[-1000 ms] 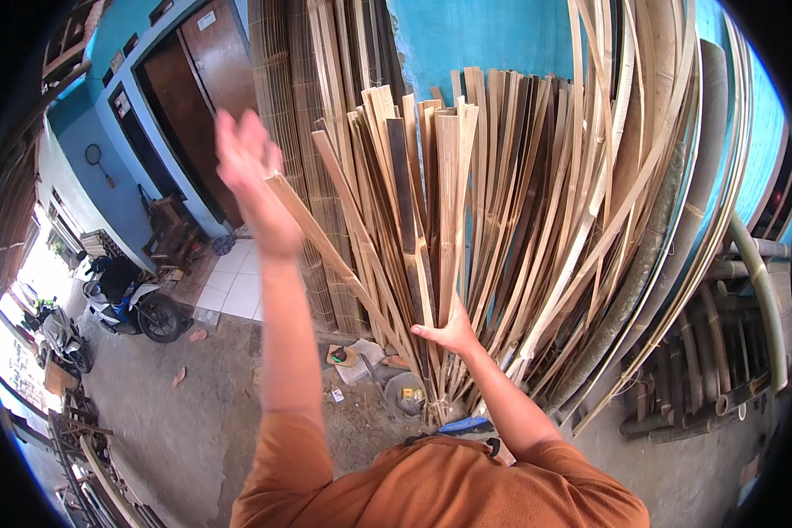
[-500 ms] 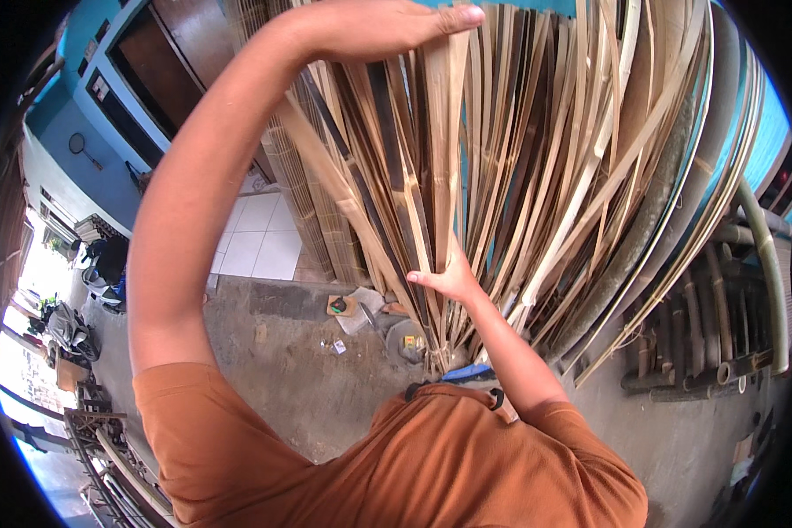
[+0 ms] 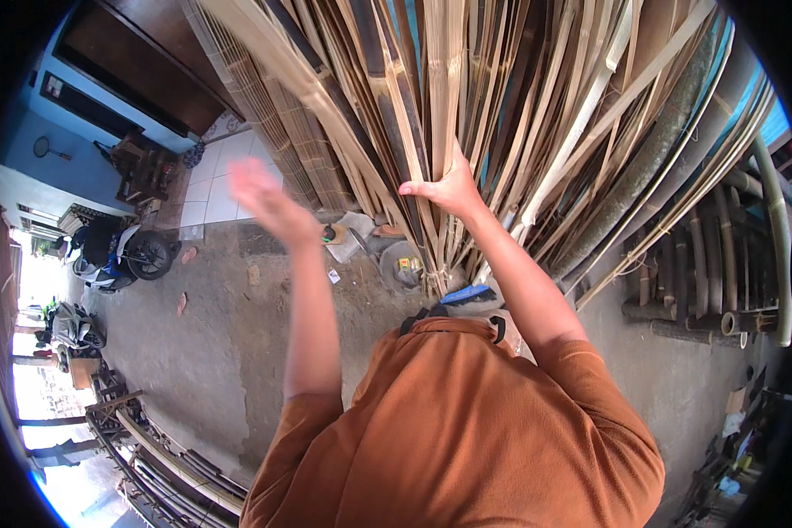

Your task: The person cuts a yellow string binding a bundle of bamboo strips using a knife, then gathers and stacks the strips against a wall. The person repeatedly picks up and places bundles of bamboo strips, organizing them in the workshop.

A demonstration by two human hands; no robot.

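Observation:
A tall bundle of split bamboo slats (image 3: pixel 502 114) leans upright in front of me, tied near its foot. My right hand (image 3: pixel 444 189) grips several slats in the middle of the bundle. My left hand (image 3: pixel 268 202) is in the air to the left of the bundle, blurred, fingers apart and holding nothing. An orange shirt (image 3: pixel 466 422) fills the lower part of the view.
Thick bamboo poles (image 3: pixel 704 290) lie stacked at the right. A rolled bamboo mat (image 3: pixel 282 150) stands left of the bundle. A motorbike (image 3: pixel 114 255) is parked at the left by a blue wall (image 3: pixel 79 150). Scraps and a bowl (image 3: pixel 400 264) lie on the concrete floor (image 3: pixel 220 352).
My left hand has come down from the top of the slats to mid-air at the left. My right hand keeps its hold on the bundle. The view has tilted downward.

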